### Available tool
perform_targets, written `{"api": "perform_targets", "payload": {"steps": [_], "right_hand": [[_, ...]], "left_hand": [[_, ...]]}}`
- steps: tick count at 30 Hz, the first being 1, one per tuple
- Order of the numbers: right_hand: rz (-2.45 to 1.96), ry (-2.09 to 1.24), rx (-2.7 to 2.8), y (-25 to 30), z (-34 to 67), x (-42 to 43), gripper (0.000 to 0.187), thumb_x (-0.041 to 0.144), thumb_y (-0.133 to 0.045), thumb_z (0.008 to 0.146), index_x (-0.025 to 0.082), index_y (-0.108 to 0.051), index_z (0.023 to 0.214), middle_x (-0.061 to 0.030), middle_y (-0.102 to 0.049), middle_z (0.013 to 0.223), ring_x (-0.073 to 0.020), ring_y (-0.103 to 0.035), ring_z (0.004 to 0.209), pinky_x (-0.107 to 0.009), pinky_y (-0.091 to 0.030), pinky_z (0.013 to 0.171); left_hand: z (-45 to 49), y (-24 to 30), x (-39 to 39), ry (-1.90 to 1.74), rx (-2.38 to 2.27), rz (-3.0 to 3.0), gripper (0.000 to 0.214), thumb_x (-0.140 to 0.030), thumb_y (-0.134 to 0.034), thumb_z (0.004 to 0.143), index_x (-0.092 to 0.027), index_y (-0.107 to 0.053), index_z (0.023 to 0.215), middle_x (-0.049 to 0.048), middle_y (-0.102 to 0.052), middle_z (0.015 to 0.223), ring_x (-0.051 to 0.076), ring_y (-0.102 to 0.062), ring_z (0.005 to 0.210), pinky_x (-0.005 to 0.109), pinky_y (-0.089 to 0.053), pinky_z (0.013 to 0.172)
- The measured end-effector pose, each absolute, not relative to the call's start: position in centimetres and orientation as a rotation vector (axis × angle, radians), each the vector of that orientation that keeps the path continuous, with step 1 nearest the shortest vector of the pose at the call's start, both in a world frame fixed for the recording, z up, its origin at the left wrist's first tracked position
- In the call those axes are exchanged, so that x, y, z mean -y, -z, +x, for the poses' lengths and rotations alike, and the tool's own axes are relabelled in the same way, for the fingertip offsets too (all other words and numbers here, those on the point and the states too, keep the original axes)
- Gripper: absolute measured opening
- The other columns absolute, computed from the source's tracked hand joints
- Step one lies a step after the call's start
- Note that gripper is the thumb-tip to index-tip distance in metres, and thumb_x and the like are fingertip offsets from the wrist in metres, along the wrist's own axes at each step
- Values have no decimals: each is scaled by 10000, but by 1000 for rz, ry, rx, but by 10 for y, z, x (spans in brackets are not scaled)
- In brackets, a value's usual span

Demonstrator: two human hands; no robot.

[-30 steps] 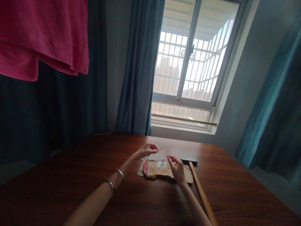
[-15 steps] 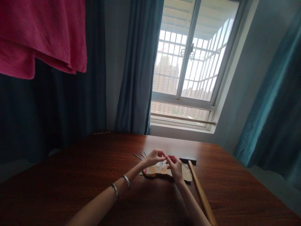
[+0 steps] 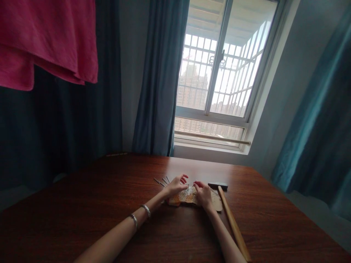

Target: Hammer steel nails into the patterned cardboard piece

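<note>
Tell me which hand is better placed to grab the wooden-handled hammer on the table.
The right hand, probably. The hammer lies just to its right, with the handle alongside that forearm. The left hand sits on the far side of the patterned piece, by the loose pins.

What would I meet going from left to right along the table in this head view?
First the two bracelets → loose metal pins → left hand → right hand → long wooden stick.
</note>
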State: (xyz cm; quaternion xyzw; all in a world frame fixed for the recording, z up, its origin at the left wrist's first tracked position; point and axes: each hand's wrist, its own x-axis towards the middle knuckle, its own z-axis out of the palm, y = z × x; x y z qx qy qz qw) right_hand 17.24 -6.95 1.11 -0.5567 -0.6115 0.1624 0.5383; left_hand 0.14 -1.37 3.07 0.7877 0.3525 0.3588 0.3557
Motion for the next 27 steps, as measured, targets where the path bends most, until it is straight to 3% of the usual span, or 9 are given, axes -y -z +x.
{"api": "perform_targets", "payload": {"steps": [12,27], "right_hand": [[-1362,-416,1567,3,169,60,264,355,-495,762,199,-700,814,-54,-711,804,-186,-634,735,-277,-467,715],[-1504,-144,1726,1,163,70,215,273,-490,786,197,-687,749,-53,-638,793,-163,-576,757,-233,-404,690]], "left_hand": [[8,-18,12,-857,-898,2015,416,-148,-549,644,-130,-533,1060,40,-614,847,161,-578,795,263,-460,724],[18,-8,10,-952,-948,2086,287,-346,-607,699,-124,-626,880,50,-660,820,160,-604,770,228,-459,693]]}}
